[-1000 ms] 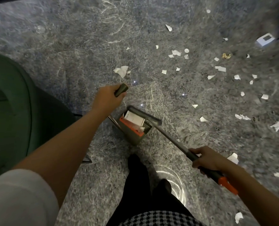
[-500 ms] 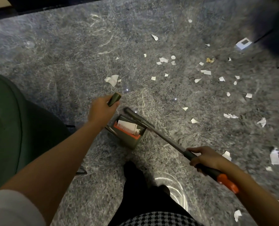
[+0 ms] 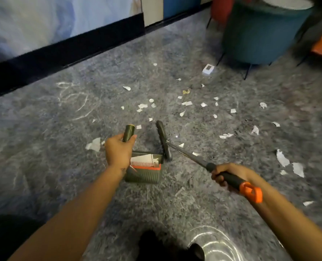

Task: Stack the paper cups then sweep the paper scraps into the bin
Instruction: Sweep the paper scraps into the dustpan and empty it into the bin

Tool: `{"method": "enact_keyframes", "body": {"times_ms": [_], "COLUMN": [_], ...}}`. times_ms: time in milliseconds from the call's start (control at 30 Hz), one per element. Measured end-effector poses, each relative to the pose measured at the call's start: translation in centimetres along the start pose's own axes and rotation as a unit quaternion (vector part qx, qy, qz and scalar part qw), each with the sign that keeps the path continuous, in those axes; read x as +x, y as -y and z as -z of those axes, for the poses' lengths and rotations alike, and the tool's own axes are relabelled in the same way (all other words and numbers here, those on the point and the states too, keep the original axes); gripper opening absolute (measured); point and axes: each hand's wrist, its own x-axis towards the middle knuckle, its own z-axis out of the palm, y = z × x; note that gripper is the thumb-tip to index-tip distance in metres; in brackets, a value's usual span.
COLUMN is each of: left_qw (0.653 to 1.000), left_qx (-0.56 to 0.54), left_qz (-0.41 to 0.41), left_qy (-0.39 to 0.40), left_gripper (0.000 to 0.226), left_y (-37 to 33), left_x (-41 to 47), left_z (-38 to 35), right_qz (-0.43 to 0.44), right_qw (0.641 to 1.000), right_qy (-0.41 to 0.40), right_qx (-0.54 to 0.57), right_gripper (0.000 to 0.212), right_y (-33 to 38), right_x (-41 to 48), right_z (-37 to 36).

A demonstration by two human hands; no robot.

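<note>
1. My left hand (image 3: 118, 151) gripped the dustpan handle (image 3: 129, 133). My right hand (image 3: 229, 175) was wrapped round the broom's black grip.
2. The dustpan (image 3: 145, 174) sat on the floor and already held some white paper. Most paper scraps (image 3: 186, 103) lay scattered beyond the broom head (image 3: 163, 140), well apart from the pan. No bin or cups were in view.
3. A hasty stroke could have flicked the light scraps past the pan. The bristles, just beside its right edge, could have knocked it askew, and tipping the handle could have spilled the load.
4. A second earlier the broom head had lain across the pan's mouth. It had since swung alongside, pointing away, and my gaze had lifted to take in the wall and a teal chair (image 3: 260, 34).
</note>
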Motion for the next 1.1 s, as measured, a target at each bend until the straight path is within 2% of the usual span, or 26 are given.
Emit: {"method": "enact_keyframes", "body": {"times_ms": [100, 233, 400, 467, 667, 767, 867, 933, 1033, 1100], "left_qw": [0.999, 0.987, 0.951, 0.932, 0.872, 0.839, 0.808, 0.781, 0.748, 0.732], "left_qx": [-0.019, -0.036, -0.034, -0.034, -0.053, -0.060, -0.063, -0.066, -0.069, -0.074], "left_qz": [-0.028, -0.089, -0.172, -0.197, -0.289, -0.320, -0.334, -0.349, -0.356, -0.342], "left_qy": [0.036, 0.131, 0.253, 0.301, 0.391, 0.435, 0.481, 0.513, 0.557, 0.585], "left_gripper": [0.018, 0.013, 0.020, 0.032, 0.039, 0.033, 0.035, 0.029, 0.008, 0.026], "left_y": [-3.0, -6.8, -10.9, -12.0, -14.4, -15.5, -16.5, -17.1, -17.7, -18.2], "left_x": [0.4, 0.5, -0.8, -2.3, -8.8, -13.2, -18.3, -22.1, -27.9, -32.5], "left_z": [-2.1, -4.6, -7.9, -9.2, -12.3, -13.7, -14.9, -15.8, -17.4, -18.7], "right_qz": [0.040, 0.087, 0.135, 0.157, 0.230, 0.249, 0.279, 0.293, 0.301, 0.303], "right_qw": [0.998, 0.988, 0.966, 0.949, 0.866, 0.827, 0.773, 0.745, 0.708, 0.681], "right_qy": [-0.015, -0.048, -0.123, -0.154, -0.238, -0.286, -0.346, -0.363, -0.394, -0.414], "right_qx": [0.052, 0.115, 0.184, 0.228, 0.373, 0.415, 0.454, 0.477, 0.504, 0.523], "right_gripper": [0.028, 0.025, 0.029, 0.028, 0.016, 0.016, 0.022, 0.025, 0.025, 0.025], "right_y": [-0.4, -1.7, -5.2, -7.1, -14.6, -18.5, -22.8, -25.6, -29.7, -32.7], "right_x": [-2.7, -6.1, -9.5, -10.7, -13.8, -15.4, -17.1, -18.4, -20.7, -22.4], "right_z": [1.2, 1.7, 0.4, -0.3, -1.5, -2.0, -2.1, -1.9, -1.1, -0.3]}}
